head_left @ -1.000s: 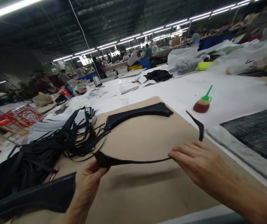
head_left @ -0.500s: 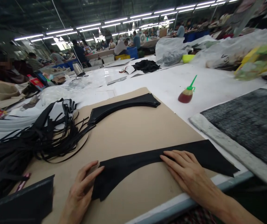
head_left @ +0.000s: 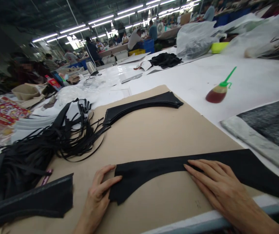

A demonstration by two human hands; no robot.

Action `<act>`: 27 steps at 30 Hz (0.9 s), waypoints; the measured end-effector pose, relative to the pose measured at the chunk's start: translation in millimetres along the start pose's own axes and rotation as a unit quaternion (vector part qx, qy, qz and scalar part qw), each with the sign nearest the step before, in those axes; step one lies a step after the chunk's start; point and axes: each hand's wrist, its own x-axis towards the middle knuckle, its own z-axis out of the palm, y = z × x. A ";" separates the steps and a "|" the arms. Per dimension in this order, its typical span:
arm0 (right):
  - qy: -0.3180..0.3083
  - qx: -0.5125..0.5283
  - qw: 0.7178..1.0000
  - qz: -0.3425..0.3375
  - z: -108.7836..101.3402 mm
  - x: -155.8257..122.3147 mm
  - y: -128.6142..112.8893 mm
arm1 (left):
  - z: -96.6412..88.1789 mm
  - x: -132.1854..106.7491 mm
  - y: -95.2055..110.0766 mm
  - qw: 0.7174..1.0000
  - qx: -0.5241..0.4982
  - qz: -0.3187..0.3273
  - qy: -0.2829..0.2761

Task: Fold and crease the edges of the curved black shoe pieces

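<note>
A curved black fabric piece (head_left: 154,170) lies flat on the brown cardboard sheet (head_left: 158,133) near the table's front edge. My left hand (head_left: 100,191) rests open on the cardboard with its fingers touching the piece's left end. My right hand (head_left: 218,187) lies open and flat on the piece's middle, fingers stretched out. Further back on the cardboard sits a stack of similar curved black pieces (head_left: 141,105).
A tangle of thin black strips (head_left: 44,146) covers the left of the cardboard, with another black piece (head_left: 32,201) at the front left. A squeeze bottle with a green nozzle (head_left: 218,91) stands at the right, beside a dark grey slab (head_left: 268,126). Other people work at tables behind.
One second ago both hands held the black piece up on edge above the cardboard. It now lies flat, and both hands have opened and press on it.
</note>
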 end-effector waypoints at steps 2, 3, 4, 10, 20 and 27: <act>0.016 -0.006 1.000 -0.015 2.3 0.5 2.3 | 0.1 1.0 2.9 1.000 -0.008 -0.003 0.006; 0.022 -0.007 1.000 -0.019 3.3 0.7 3.2 | 0.1 1.4 4.2 1.000 -0.012 -0.003 0.009; 0.026 -0.007 0.999 -0.022 4.3 0.6 4.0 | -0.1 1.7 5.5 1.000 -0.017 -0.003 0.011; 0.032 -0.005 0.999 -0.033 11.8 -5.3 8.8 | -1.8 1.6 8.1 0.998 -0.054 -0.013 0.011; 0.030 -0.002 0.999 -0.033 9.7 -5.2 9.6 | -4.7 3.2 12.0 0.998 0.017 0.019 -0.065; 0.026 0.012 0.999 -0.023 -2.3 23.6 -14.3 | -21.9 18.4 37.8 0.992 0.091 0.079 -0.047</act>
